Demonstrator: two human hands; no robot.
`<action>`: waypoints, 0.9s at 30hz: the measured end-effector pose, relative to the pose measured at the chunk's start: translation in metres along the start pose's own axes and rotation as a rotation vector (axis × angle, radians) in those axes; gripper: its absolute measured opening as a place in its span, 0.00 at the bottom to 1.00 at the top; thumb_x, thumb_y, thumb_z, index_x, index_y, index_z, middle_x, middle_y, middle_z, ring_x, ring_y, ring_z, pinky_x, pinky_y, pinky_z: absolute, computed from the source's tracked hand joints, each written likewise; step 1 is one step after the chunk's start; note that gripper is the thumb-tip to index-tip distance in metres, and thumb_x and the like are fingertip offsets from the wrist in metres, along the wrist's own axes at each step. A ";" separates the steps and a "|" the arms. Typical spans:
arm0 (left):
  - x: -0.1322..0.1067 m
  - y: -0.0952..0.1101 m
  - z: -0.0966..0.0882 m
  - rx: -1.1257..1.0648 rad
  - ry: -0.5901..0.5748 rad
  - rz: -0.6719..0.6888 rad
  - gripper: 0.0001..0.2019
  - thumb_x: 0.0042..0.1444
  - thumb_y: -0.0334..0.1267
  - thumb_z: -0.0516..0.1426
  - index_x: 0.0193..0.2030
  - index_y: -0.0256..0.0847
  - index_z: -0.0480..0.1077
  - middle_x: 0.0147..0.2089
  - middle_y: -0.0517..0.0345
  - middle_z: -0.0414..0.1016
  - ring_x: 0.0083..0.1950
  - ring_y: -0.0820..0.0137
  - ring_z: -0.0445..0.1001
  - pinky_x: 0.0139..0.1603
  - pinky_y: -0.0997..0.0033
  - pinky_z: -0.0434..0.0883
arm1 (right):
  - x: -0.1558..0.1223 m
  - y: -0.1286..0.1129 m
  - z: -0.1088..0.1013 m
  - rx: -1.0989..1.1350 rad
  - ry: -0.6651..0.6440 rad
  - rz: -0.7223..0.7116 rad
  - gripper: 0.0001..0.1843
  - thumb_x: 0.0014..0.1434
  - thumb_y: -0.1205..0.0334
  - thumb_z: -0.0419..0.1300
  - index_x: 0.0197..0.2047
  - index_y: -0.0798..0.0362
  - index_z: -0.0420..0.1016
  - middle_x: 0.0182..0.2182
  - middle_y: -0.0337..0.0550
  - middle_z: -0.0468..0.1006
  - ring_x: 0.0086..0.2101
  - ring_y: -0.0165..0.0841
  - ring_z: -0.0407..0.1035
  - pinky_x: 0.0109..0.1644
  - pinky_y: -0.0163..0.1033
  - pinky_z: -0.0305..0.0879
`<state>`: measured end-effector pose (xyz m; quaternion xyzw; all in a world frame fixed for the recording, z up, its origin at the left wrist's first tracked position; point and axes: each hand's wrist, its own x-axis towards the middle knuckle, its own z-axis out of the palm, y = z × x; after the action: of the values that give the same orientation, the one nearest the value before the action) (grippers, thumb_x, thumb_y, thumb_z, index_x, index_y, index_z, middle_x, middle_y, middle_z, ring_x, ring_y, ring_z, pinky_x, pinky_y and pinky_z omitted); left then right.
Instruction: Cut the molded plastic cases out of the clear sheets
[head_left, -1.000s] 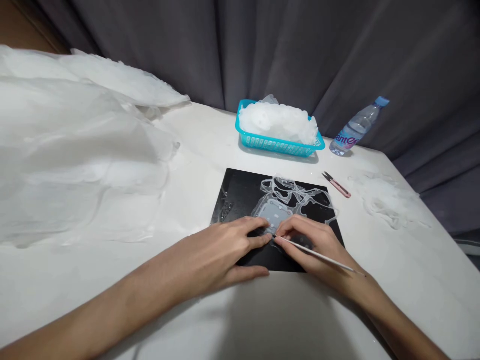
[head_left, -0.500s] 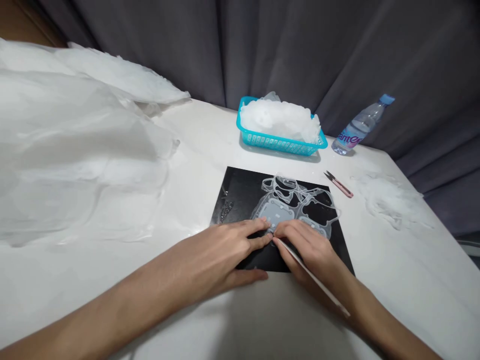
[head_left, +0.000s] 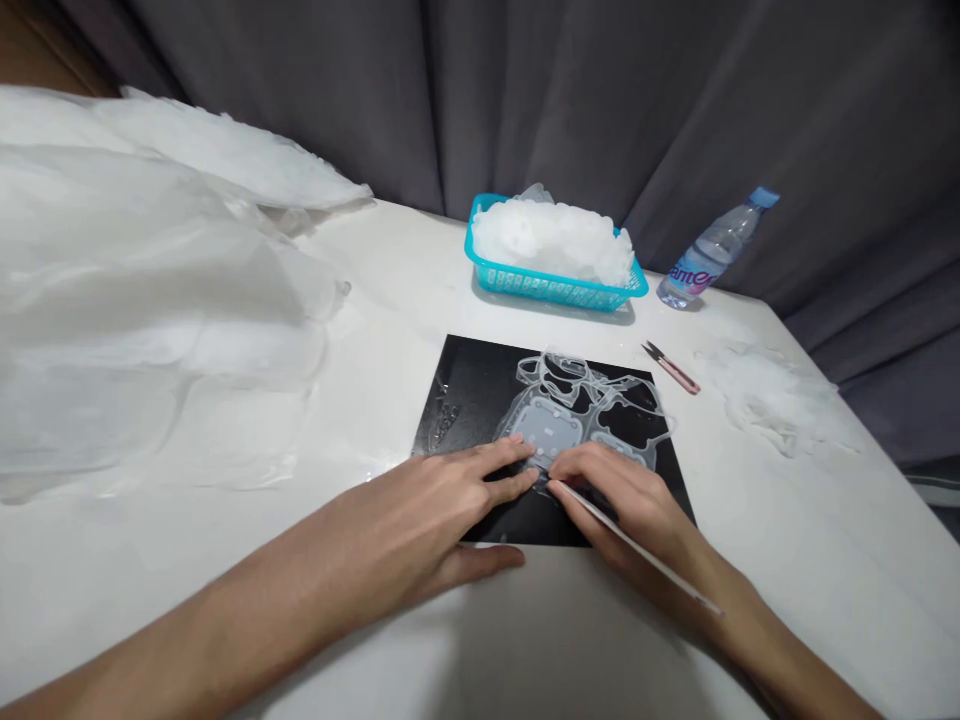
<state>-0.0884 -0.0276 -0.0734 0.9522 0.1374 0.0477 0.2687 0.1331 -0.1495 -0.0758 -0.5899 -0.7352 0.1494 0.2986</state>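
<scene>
The right hand pinches a thin, pale, rod-like tool between thumb and fingers. The left hand encloses nothing that shows; it lies spread, index and middle fingertips against the near left edge of a translucent, grey-panelled moulded plastic sheet. That sheet lies on a black rectangular board, right of the left hand, its thin looping strips at the far side.

The tool's working tip is too small to make out, but its front end points close to the left fingertips, so a slip could jab a finger or score the plastic. If the left fingers press too lightly, the slick-looking sheet could slide. The loose strips could snag a moving hand, and a hard sideways push could shift the board across the white table.
</scene>
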 end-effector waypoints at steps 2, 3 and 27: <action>0.000 0.000 -0.001 0.026 -0.016 0.016 0.31 0.67 0.53 0.60 0.74 0.49 0.64 0.76 0.51 0.62 0.69 0.53 0.72 0.66 0.58 0.72 | 0.002 0.001 0.004 -0.045 0.038 -0.046 0.07 0.71 0.71 0.54 0.45 0.51 0.72 0.39 0.46 0.79 0.40 0.36 0.76 0.48 0.41 0.73; 0.001 0.000 -0.002 0.035 -0.016 0.027 0.30 0.67 0.53 0.60 0.73 0.48 0.65 0.76 0.50 0.63 0.69 0.52 0.72 0.66 0.58 0.72 | 0.002 0.001 0.006 -0.071 0.056 -0.072 0.08 0.72 0.71 0.53 0.45 0.51 0.72 0.38 0.46 0.79 0.40 0.37 0.76 0.48 0.42 0.74; 0.034 0.009 0.004 -0.906 0.265 -0.548 0.15 0.61 0.47 0.61 0.30 0.38 0.71 0.27 0.57 0.78 0.26 0.71 0.77 0.21 0.79 0.64 | 0.033 0.038 -0.014 0.048 0.482 0.297 0.12 0.72 0.58 0.53 0.42 0.53 0.76 0.37 0.47 0.80 0.40 0.40 0.74 0.47 0.44 0.71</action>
<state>-0.0534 -0.0272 -0.0712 0.6563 0.3792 0.1501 0.6348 0.1669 -0.1104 -0.0781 -0.7024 -0.5448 0.0642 0.4535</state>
